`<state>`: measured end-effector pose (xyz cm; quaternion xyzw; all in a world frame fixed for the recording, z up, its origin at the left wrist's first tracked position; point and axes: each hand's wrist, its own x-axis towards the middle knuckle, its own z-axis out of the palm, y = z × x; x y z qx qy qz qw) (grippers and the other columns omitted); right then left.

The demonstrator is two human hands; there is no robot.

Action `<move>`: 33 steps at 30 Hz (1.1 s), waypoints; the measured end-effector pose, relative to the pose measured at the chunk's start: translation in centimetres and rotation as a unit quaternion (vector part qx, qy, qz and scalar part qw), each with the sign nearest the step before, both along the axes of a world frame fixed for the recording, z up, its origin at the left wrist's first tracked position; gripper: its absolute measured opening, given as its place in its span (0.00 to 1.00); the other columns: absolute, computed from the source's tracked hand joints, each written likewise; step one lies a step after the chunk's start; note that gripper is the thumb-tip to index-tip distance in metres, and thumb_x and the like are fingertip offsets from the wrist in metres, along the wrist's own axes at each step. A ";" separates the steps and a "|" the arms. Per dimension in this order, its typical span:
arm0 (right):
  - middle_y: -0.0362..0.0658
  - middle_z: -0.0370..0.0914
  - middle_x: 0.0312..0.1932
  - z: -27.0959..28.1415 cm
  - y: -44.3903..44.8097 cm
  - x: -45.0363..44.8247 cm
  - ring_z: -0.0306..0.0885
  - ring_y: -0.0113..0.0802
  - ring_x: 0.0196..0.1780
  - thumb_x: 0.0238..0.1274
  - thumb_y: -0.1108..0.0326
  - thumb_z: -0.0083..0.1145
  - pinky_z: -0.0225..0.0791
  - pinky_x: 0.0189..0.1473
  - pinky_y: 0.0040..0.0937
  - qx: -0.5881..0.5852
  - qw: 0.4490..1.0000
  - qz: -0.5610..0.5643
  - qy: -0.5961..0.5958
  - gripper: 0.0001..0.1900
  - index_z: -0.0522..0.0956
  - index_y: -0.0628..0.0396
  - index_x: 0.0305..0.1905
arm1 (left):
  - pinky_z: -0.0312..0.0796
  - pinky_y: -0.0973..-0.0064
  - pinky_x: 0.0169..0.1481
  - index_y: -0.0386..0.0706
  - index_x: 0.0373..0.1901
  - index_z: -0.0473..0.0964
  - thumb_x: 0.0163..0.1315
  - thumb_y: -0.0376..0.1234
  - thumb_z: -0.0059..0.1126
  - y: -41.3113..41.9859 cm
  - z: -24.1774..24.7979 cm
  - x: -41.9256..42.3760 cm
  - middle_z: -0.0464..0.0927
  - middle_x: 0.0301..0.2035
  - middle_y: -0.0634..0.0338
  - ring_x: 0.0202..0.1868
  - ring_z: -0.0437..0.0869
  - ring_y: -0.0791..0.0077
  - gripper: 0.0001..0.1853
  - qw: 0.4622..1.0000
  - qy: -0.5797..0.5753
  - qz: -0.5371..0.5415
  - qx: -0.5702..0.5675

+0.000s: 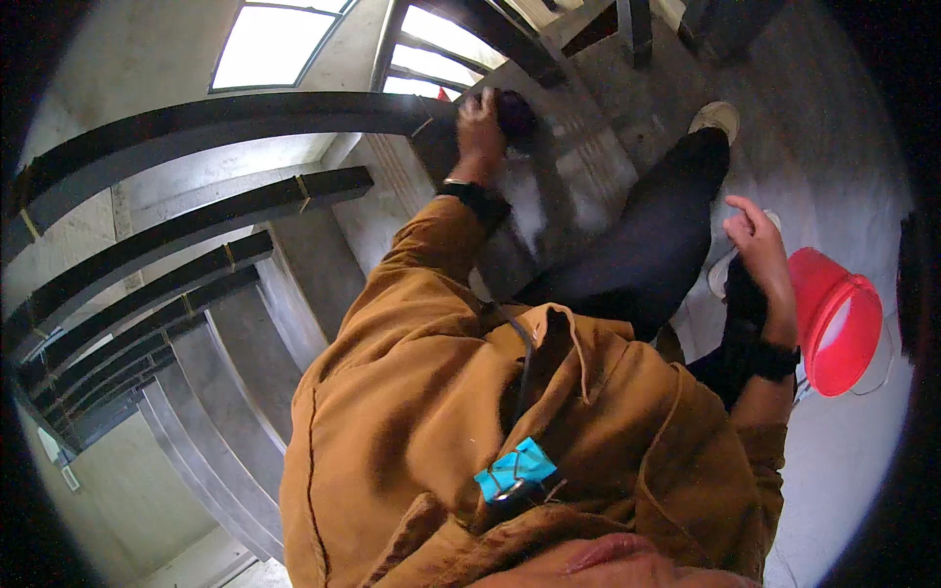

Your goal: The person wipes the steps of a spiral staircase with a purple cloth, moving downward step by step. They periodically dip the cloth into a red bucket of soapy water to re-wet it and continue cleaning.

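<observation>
My left hand [481, 136] is by the end of a dark stair rail [382, 114], its fingers bent around the edge of a dark purple bundle [517, 117], perhaps cloth. Whether the hand also touches the rail cannot be told. My right hand [761, 239] hangs in front of my right leg with its fingers loosely apart and nothing in them. Close beside the right wrist, a red plastic bucket [801, 323] is seen with its mouth towards the lower right and something pale inside. Black bands circle both wrists.
Dark rails [184, 209] curve along the left side, above grey steps [220, 353]. Bright window openings [272, 44] lie beyond. Dark beams or posts [634, 29] stand at the top. My shoe [714, 121] rests on the grey floor [809, 125].
</observation>
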<state>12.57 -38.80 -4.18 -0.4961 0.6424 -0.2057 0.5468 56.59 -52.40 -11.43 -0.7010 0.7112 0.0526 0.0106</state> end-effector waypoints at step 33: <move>0.36 0.70 0.25 -0.5 -1.0 0.1 0.65 0.23 0.29 0.54 0.65 0.56 0.63 0.34 0.23 -0.004 0.999 0.026 0.032 0.18 0.73 0.55 0.51 | 0.68 0.72 0.51 0.34 0.47 0.71 0.47 0.25 0.55 10.0 12.9 6.9 0.70 0.47 0.50 0.49 0.74 0.65 0.21 0.940 0.331 -0.063 0.058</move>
